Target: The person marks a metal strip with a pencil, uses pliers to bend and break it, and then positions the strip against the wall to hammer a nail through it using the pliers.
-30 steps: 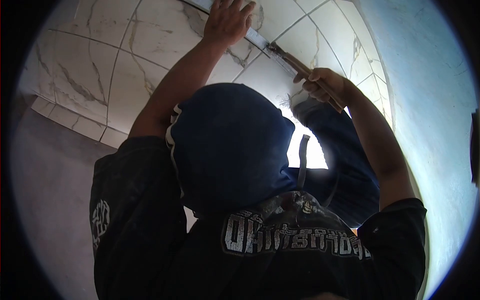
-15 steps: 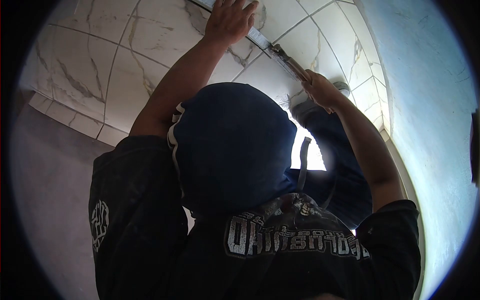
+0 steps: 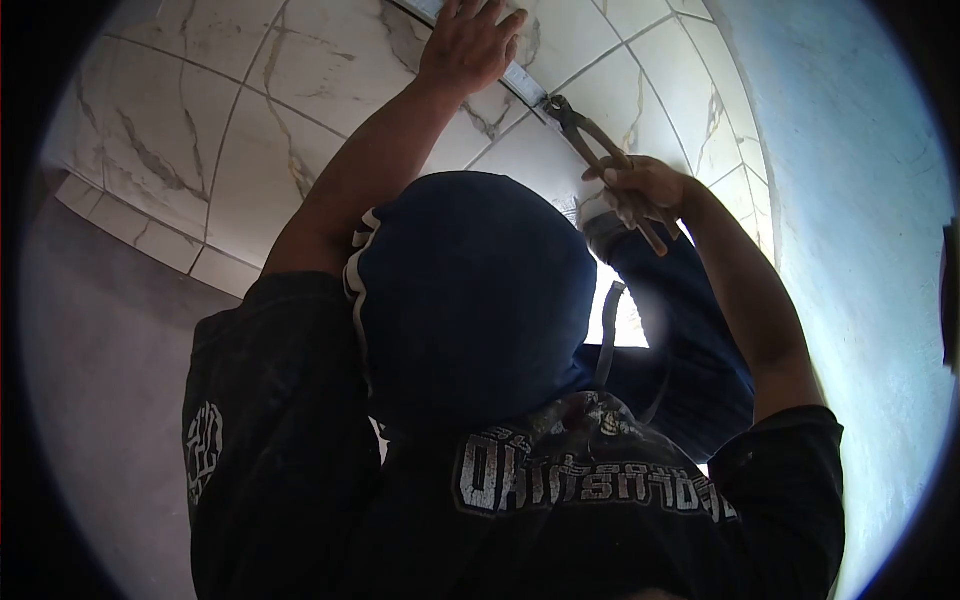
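Note:
At the top of the head view my left hand [image 3: 468, 50] lies palm down with its fingers apart. It rests on or just beside a long, narrow metal strip [image 3: 522, 84] on the tiled surface [image 3: 330, 75]. To the right, my right hand [image 3: 655, 183] is wrapped round the handles of a pair of pincers [image 3: 590, 132]. Those handles are spread apart, and the jaws are at the strip's near end. Whether the jaws grip anything is too small to tell.
A dark blue head covering [image 3: 470, 300] and a black shirt [image 3: 600, 530] fill the middle and bottom. A shoe [image 3: 603, 228] stands under the right hand. A pale blue wall [image 3: 860, 250] rises at the right. Small edging tiles [image 3: 140, 230] run along the left.
The pincers' handles have gone from close together to spread apart. My right hand has shifted slightly right and its grip has loosened. My left hand has moved a little to the right.

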{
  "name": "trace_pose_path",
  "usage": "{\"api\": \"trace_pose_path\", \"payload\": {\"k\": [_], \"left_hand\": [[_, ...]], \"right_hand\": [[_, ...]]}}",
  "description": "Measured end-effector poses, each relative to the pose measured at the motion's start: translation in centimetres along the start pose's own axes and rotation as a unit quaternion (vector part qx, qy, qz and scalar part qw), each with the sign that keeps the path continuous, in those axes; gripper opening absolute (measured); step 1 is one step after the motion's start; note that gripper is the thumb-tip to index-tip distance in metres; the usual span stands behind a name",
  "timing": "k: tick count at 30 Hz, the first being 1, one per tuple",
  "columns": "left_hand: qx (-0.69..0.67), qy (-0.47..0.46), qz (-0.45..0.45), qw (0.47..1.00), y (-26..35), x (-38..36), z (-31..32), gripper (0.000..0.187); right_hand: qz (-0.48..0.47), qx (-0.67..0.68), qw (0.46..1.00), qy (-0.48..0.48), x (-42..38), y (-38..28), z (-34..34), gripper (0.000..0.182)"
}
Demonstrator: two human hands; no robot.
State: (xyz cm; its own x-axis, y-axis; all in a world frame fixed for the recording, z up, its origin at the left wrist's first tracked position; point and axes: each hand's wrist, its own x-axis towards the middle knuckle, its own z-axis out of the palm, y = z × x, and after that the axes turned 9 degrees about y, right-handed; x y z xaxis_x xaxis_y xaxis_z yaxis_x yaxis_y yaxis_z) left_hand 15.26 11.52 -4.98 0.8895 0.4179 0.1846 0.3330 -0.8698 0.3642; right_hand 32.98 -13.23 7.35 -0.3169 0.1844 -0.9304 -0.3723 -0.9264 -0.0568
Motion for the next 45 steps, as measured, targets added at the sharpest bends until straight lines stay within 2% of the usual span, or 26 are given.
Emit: {"api": "trace_pose_path", "payload": {"k": [1, 2, 4, 5, 6, 8, 9, 11, 14, 15, 16, 17, 18, 19, 20, 22, 23, 25, 26, 28, 29, 31, 35, 37, 41, 45], "left_hand": [[0.000, -0.003, -0.005, 1.000, -0.1, -0.3, 0.2, 0.041], [-0.014, 0.002, -0.009, 1.000, 0.0, -0.3, -0.2, 0.040], [-0.024, 0.011, -0.008, 1.000, 0.2, -0.1, -0.6, 0.039], [-0.022, 0.001, -0.009, 1.000, 0.1, 0.1, -0.6, 0.039], [-0.021, -0.011, -0.010, 1.000, 0.2, 0.2, -0.7, 0.039], [-0.019, 0.003, -0.002, 1.000, 0.2, 0.2, -0.7, 0.039], [-0.018, 0.015, 0.004, 1.000, 0.2, 0.1, -0.6, 0.039], [-0.010, 0.017, 0.006, 1.000, 0.5, 0.0, -0.5, 0.040], [0.000, 0.024, 0.013, 1.000, 0.1, -0.3, -0.4, 0.040], [0.001, 0.039, 0.021, 0.999, 0.1, -0.2, -0.3, 0.040], [-0.001, 0.041, 0.023, 0.999, 0.2, -0.1, -0.3, 0.040], [-0.002, 0.037, 0.020, 0.999, 0.2, 0.0, -0.4, 0.040], [-0.003, 0.031, 0.015, 0.999, 0.2, 0.1, -0.4, 0.041], [-0.003, 0.032, 0.015, 0.999, 0.2, 0.1, -0.4, 0.041], [0.000, 0.029, 0.015, 0.999, 0.1, 0.0, -0.5, 0.041], [0.000, 0.027, 0.014, 1.000, 0.3, 0.0, -0.3, 0.041], [-0.002, 0.025, 0.011, 1.000, 0.3, 0.0, -0.2, 0.040], [-0.002, 0.022, 0.005, 1.000, 0.1, -0.1, -0.2, 0.040], [-0.003, 0.036, 0.011, 0.999, 0.0, -0.2, 0.0, 0.039], [-0.007, 0.050, 0.018, 0.999, 0.0, -0.5, 0.2, 0.039], [-0.013, 0.034, 0.015, 0.999, -0.1, -0.4, 0.2, 0.039], [-0.019, 0.020, 0.012, 1.000, -0.1, -0.1, 0.1, 0.039], [-0.024, 0.012, 0.017, 0.999, -0.3, -0.1, 0.0, 0.039], [-0.027, 0.009, 0.017, 0.999, -0.1, 0.0, -0.3, 0.039], [-0.009, -0.008, 0.001, 1.000, 0.0, -0.1, -0.2, 0.039], [-0.008, -0.016, -0.008, 1.000, 0.2, -0.1, -0.2, 0.040]], "right_hand": [[-0.007, -0.061, 0.997, 0.056, 0.2, 0.2, 0.5, 0.043], [0.001, -0.059, 0.997, 0.052, 0.2, 0.6, 1.5, 0.043], [-0.019, -0.237, 0.952, 0.195, 0.3, 0.4, 3.5, 0.041], [-0.019, -0.243, 0.947, 0.210, 0.3, 0.3, 4.2, 0.045], [-0.021, -0.240, 0.947, 0.212, 0.4, 0.5, 4.0, 0.045], [0.015, -0.018, 0.995, 0.092, 0.8, 1.2, 2.7, 0.054], [0.014, -0.018, 0.995, 0.093, 1.2, 1.8, 1.2, 0.054], [0.023, 0.013, 0.999, -0.031, 1.8, 1.5, -1.1, 0.056], [-0.031, -0.048, 0.998, 0.015, 1.1, 0.8, -1.2, 0.059], [-0.025, -0.169, 0.981, 0.089, 0.7, 0.0, -0.8, 0.062], [-0.025, -0.168, 0.981, 0.093, 0.2, -0.5, -0.1, 0.062], [-0.065, -0.290, 0.940, 0.164, -0.5, -0.9, 1.0, 0.062], [-0.102, -0.406, 0.878, 0.231, -0.9, -1.0, 1.9, 0.061], [-0.056, -0.435, 0.860, 0.260, -0.8, -0.9, 2.4, 0.063], [-0.055, -0.436, 0.860, 0.260, -1.0, -0.8, 3.2, 0.063], [-0.098, -0.539, 0.771, 0.325, -1.7, -0.6, 4.4, 0.059], [-0.097, -0.540, 0.770, 0.326, -1.7, -0.4, 4.4, 0.059], [-0.099, -0.601, 0.696, 0.381, -1.0, 0.3, 4.4, 0.059], [-0.099, -0.602, 0.696, 0.379, -0.7, 0.4, 4.6, 0.059], [-0.139, -0.638, 0.613, 0.445, -0.5, 0.8, 5.0, 0.063], [-0.138, -0.638, 0.613, 0.446, -0.6, 0.8, 5.0, 0.063], [-0.140, -0.689, 0.555, 0.445, -0.7, 0.5, 4.8, 0.068], [-0.108, -0.705, 0.557, 0.426, -0.2, 0.0, 4.3, 0.062], [-0.132, -0.759, 0.476, 0.424, 0.1, 0.4, 4.4, 0.056], [-0.122, -0.752, 0.499, 0.412, -0.2, -0.2, 5.8, 0.053], [-0.143, -0.788, 0.429, 0.418, -0.3, -0.4, 7.4, 0.054]]}}
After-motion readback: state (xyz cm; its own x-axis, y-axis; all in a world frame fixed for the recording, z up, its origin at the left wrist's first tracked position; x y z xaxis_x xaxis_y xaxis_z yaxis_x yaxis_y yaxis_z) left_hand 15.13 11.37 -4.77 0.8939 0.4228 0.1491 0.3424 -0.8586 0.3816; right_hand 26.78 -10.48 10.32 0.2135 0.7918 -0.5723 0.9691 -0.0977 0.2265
